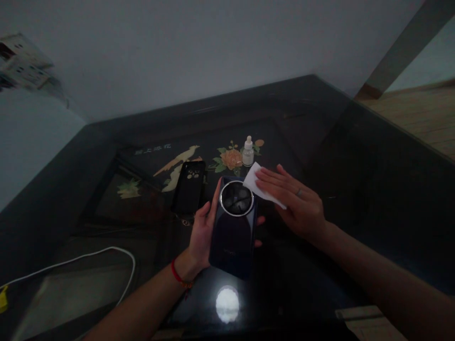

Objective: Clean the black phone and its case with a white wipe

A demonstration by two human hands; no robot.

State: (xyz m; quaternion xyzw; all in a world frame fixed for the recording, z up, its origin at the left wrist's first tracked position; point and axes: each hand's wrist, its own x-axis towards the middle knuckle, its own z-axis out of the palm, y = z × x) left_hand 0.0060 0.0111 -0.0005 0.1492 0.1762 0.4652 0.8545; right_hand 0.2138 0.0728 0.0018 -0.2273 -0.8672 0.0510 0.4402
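My left hand grips a dark glossy phone from below, back side up, with its round camera ring near the top. My right hand lies flat with fingers together, pressing a white wipe against the phone's upper right edge beside the camera ring. A ring shows on one finger. A red string bracelet sits on my left wrist.
A black phone case lies on the dark glass table left of the phone. A small white dropper bottle stands behind, near a painted flower. A white cable curves at the left. A lamp reflection glares near the front edge.
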